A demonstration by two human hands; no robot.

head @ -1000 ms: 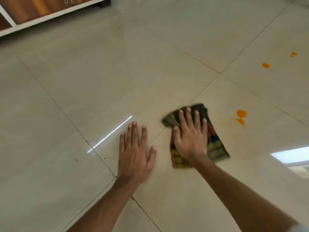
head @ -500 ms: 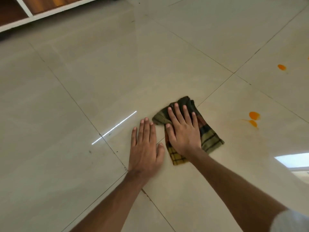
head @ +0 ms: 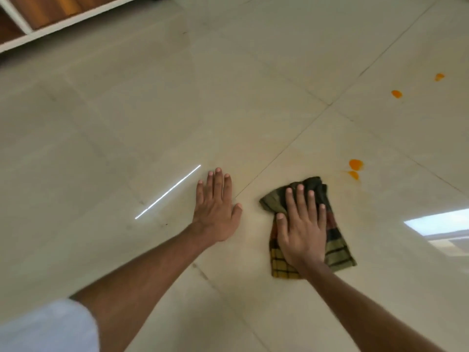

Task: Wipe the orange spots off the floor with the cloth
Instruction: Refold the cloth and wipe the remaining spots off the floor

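the right hand [head: 302, 229] lay flat, fingers spread, pressing the cloth [head: 335, 247] on the floor [head: 152, 118]; left hand [head: 215, 212] braced open. wiping step in hand; next stroke required reaching the nearest orange spots [head: 355, 164].

The right hand [head: 302, 229] is covering the cloth's [head: 337, 247] middle; the shelf [head: 38, 24] is running off the top edge.
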